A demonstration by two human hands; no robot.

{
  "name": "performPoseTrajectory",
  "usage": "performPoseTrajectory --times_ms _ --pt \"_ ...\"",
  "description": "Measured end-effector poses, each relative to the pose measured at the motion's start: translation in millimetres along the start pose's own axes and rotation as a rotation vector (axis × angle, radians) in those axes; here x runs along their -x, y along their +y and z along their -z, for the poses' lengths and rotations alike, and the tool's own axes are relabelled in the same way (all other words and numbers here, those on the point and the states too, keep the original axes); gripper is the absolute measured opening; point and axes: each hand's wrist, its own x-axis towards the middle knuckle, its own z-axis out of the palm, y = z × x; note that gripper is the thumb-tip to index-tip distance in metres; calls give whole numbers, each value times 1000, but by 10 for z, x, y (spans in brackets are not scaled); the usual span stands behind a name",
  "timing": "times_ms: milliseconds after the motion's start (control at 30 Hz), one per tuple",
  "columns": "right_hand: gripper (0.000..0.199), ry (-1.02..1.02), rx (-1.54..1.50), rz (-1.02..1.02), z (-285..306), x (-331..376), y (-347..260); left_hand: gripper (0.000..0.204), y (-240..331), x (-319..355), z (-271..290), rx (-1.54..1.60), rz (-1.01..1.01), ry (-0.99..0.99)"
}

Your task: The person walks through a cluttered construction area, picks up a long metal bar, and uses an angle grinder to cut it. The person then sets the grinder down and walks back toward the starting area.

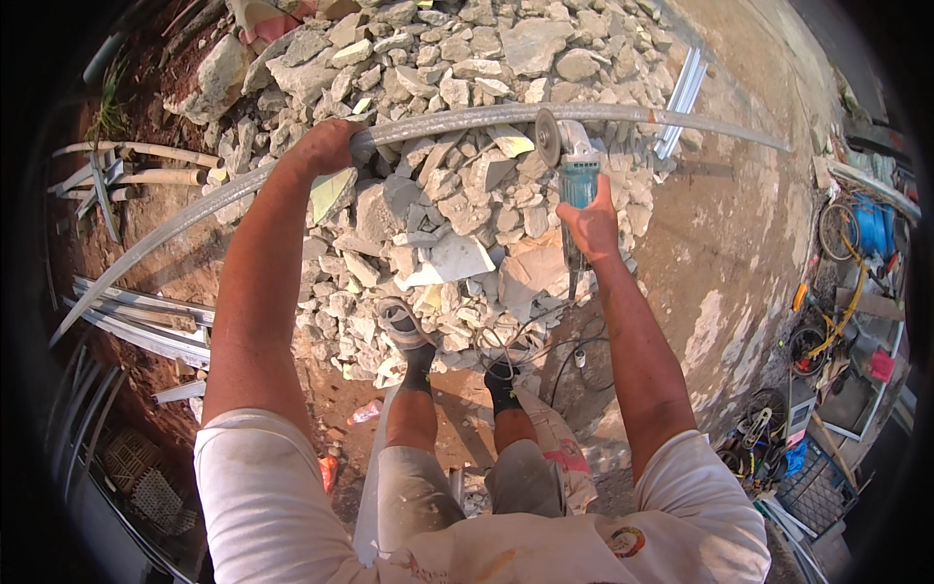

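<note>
Two hands, head view. Left hand: ours, fingers curled round one long grey bar, which spans the rubble heap and overshoots its left and right edges. Right hand: wrapped round one teal angle grinder toward the heap's right edge; its disc overlaps the bar, contact uncertain. Hazards, we judge: a pinched disc could kick back; loose stones under our left sandal, at the heap's lower edge, could slip.

Brown ground carries a broken-concrete heap; left of the heap lie wooden poles and metal channels.
</note>
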Motion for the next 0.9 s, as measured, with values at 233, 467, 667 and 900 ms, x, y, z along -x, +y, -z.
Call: performPoseTrajectory --times_ms 233,467,667,900 --pt "75 2 -39 -6 -70 -40 149 51 -46 -25 -27 17 -20 10" --pt "78 -25 -120 -53 -92 -27 61 52 -36 -5 -1 54 -12 -10" --pt "71 -9 -84 -69 -67 3 -12 59 -6 15 28 11 -9 -7" --pt "71 3 -58 -37 -55 13 -52 59 -21 0 11 20 -12 -12"
